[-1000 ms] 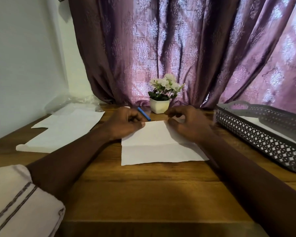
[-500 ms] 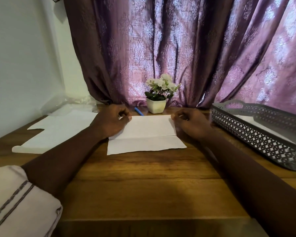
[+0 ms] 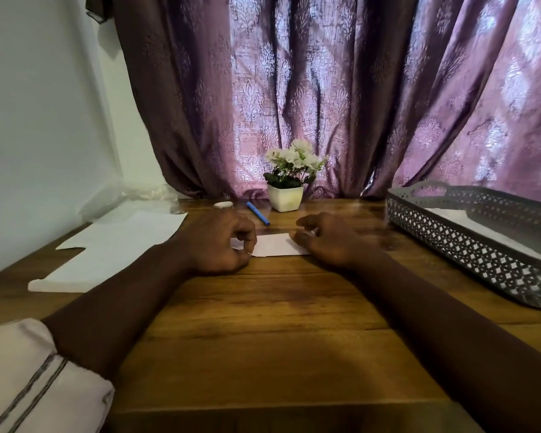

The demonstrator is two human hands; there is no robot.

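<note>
Head view is on, says my helper. Where is the paper?

Me: I see the paper (image 3: 275, 244) folded small and lying flat on the table (image 3: 263, 323), in the middle from side to side and nearer the far edge. Its long side runs left to right.

Helper: Which hand is nearer?

Me: Both touch it, one at each end. The left hand (image 3: 214, 242) has its fingers curled and pinches the left end. The right hand (image 3: 322, 240) is loose, with its thumb pressing down on the right end and the other fingers bent just above.

Helper: So what comes next?

Me: I think it is a press along the fold, or one more fold. The paper sits between the hands, so the fingers only need to slide in toward each other.

Helper: Is anything in the way?

Me: Not between the hands. A blue pen (image 3: 258, 213) lies tilted just behind the paper, and a push away could bump it. Behind that are a flower pot (image 3: 285, 197) and a small white lid (image 3: 223, 205), close to the far edge. Sheets (image 3: 113, 245) lie by the left edge and a grey tray (image 3: 469, 245) by the right edge, both well apart from the paper.
</note>
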